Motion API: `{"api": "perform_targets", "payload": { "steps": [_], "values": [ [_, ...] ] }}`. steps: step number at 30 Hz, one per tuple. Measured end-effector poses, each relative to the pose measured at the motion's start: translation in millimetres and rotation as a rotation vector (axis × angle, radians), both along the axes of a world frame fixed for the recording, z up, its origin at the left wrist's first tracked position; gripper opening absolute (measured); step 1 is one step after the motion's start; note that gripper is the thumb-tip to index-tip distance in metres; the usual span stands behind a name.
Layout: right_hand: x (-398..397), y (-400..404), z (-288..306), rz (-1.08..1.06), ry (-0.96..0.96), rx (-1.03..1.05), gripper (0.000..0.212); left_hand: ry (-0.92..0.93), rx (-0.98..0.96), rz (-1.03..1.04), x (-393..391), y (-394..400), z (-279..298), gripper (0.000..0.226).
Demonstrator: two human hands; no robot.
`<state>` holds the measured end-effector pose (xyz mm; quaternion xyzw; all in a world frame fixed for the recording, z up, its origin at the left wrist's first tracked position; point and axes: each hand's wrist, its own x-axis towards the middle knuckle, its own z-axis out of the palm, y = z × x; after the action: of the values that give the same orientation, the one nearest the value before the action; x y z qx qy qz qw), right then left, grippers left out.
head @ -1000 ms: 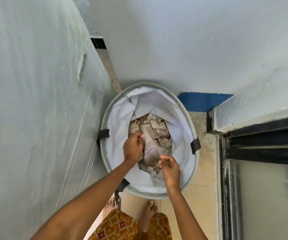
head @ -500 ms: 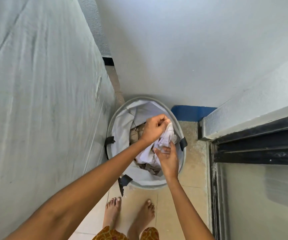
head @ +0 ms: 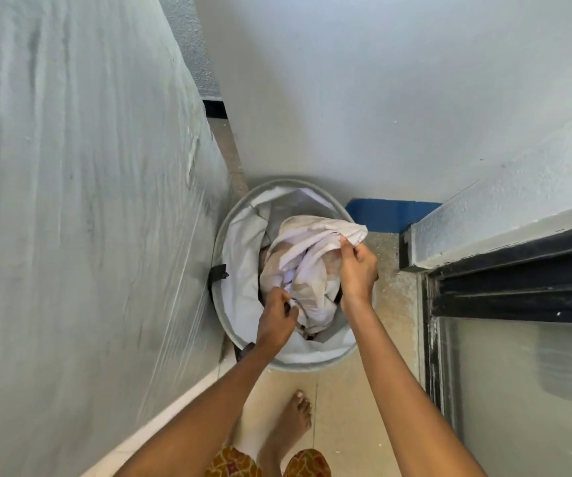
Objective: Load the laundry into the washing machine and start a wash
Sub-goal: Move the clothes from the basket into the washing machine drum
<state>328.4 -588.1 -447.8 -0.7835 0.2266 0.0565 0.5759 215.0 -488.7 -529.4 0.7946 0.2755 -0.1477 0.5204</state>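
Observation:
A round grey laundry basket (head: pixel 229 325) with a white liner stands on the floor in the corner. Above its opening hangs a crumpled white and pale beige garment (head: pixel 306 256), partly lifted out. My left hand (head: pixel 276 320) grips the garment's lower bunched part near the basket's front left. My right hand (head: pixel 358 268) pinches the garment's upper right edge. More laundry lies under the garment, mostly hidden. No washing machine is plainly in view.
A large surface wrapped in clear plastic film (head: pixel 88 218) fills the left side, close to the basket. A white wall (head: pixel 363 98) rises behind. A dark-framed sliding glass door (head: pixel 518 339) stands on the right. My bare feet (head: pixel 291 421) are on beige floor tiles.
Both hands have pulled the white garment higher out of the basket and spread it. My left hand dropped to the lower bunch while my right moved up to the right edge.

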Motion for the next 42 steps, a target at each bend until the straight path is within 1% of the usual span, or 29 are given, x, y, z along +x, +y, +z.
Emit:
{"api": "perform_targets", "payload": {
  "steps": [1, 3, 4, 6, 7, 8, 9, 10, 11, 12, 13, 15, 16, 17, 18, 19, 21, 23, 25, 26, 28, 30, 31, 35, 36, 38, 39, 41, 42],
  "values": [
    [-0.3, 1.1, -5.3, 0.012, -0.018, -0.028, 0.023, 0.049, 0.071, -0.129, -3.8, -0.2, -10.5, 0.005],
    [-4.4, 1.6, -23.9, 0.135, -0.032, -0.153, 0.025, 0.166, 0.188, -0.453, -5.5, 0.3, -33.1, 0.018],
    [-7.1, 0.2, -37.8, 0.245, -0.022, -0.255, 0.025, 0.239, 0.231, -0.594, -4.2, 1.4, -44.3, 0.025],
    [-12.3, -6.5, -68.9, 0.575, 0.020, -0.484, 0.027, 0.352, 0.338, -0.810, 0.8, 5.3, -64.3, 0.035],
    [-15.9, -10.6, -86.2, 0.759, 0.068, -0.571, 0.035, 0.390, 0.405, -0.902, 3.6, 6.8, -75.4, 0.039],
    [-18.6, -14.7, -102.8, 0.923, 0.144, -0.651, 0.047, 0.409, 0.477, -0.979, 7.6, 7.2, -85.5, 0.040],
    [-21.9, -19.0, -119.6, 1.038, 0.261, -0.705, 0.059, 0.415, 0.543, -1.043, 11.5, 6.6, -94.9, 0.040],
    [-25.8, -22.6, -133.4, 1.105, 0.391, -0.737, 0.068, 0.419, 0.589, -1.084, 15.0, 5.0, -103.3, 0.038],
    [-31.2, -25.8, -143.2, 1.131, 0.494, -0.747, 0.072, 0.430, 0.614, -1.106, 18.5, 2.9, -111.4, 0.038],
    [-39.0, -26.6, -152.1, 1.125, 0.551, -0.751, 0.073, 0.445, 0.630, -1.122, 19.7, 1.1, -119.6, 0.037],
    [-47.9, -26.0, -158.9, 1.078, 0.535, -0.757, 0.071, 0.456, 0.637, -1.128, 20.7, 0.4, -125.0, 0.037],
    [-67.7, -21.2, -170.0, 0.916, 0.385, -0.748, 0.057, 0.415, 0.654, -1.131, 18.0, 0.4, -136.4, 0.034],
    [-78.4, -18.2, -172.3, 0.826, 0.318, -0.705, 0.051, 0.370, 0.669, -1.134, 14.2, 1.4, -140.6, 0.031],
    [-88.8, -16.0, -174.3, 0.763, 0.295, -0.653, 0.049, 0.324, 0.672, -1.116, 9.0, 3.3, -143.7, 0.029],
    [-98.8, -14.8, -177.0, 0.732, 0.317, -0.608, 0.048, 0.289, 0.653, -1.045, 3.9, 5.7, -145.3, 0.028],
    [-108.6, -15.2, -179.2, 0.736, 0.374, -0.580, 0.047, 0.252, 0.614, -0.915, 0.0, 8.8, -144.8, 0.028],
    [-128.0, -19.8, -183.3, 0.815, 0.520, -0.595, 0.043, 0.114, 0.528, -0.558, -1.9, 16.0, -136.8, 0.026],
    [-143.9, -26.9, -179.1, 0.875, 0.633, -0.641, 0.041, -0.019, 0.427, -0.265, 6.9, 21.8, -115.6, 0.026],
    [-154.4, -28.1, -169.3, 0.898, 0.684, -0.635, 0.044, -0.080, 0.304, -0.040, 28.7, 29.2, -87.1, 0.028],
    [-158.4, -27.1, -164.5, 0.913, 0.706, -0.609, 0.045, -0.108, 0.263, 0.056, 43.2, 32.1, -71.0, 0.028],
    [-162.2, -22.2, -150.1, 0.940, 0.725, -0.544, 0.041, -0.175, 0.255, 0.180, 76.3, 38.9, -33.9, 0.029],
    [-161.6, -15.8, -132.1, 0.924, 0.684, -0.494, 0.036, -0.255, 0.287, 0.202, 103.6, 42.6, 3.9, 0.026],
    [-161.3, -12.4, -123.4, 0.871, 0.644, -0.457, 0.033, -0.299, 0.287, 0.201, 112.8, 42.4, 20.1, 0.023],
    [-142.2, 0.9, -67.6, 0.455, 0.423, -0.181, 0.025, -0.436, 0.215, 0.166, 130.5, 38.5, 91.5, 0.014],
    [-135.2, 3.2, -52.4, 0.361, 0.356, -0.108, 0.030, -0.445, 0.191, 0.157, 132.8, 35.8, 106.0, 0.012],
    [-119.8, 6.0, -12.1, 0.192, 0.204, 0.063, 0.052, -0.432, 0.126, 0.144, 133.9, 30.4, 139.3, 0.014],
    [-111.4, 6.7, 8.1, 0.140, 0.127, 0.107, 0.063, -0.416, 0.085, 0.125, 132.1, 27.7, 156.0, 0.015],
    [-93.7, 8.4, 41.8, 0.126, 0.023, 0.084, 0.074, -0.382, 0.025, 0.024, 128.7, 21.6, 182.8, 0.015],
    [-85.2, 9.3, 58.2, 0.145, -0.005, 0.058, 0.073, -0.364, 0.013, -0.041, 126.5, 19.2, 195.6, 0.013]
  ]
}}
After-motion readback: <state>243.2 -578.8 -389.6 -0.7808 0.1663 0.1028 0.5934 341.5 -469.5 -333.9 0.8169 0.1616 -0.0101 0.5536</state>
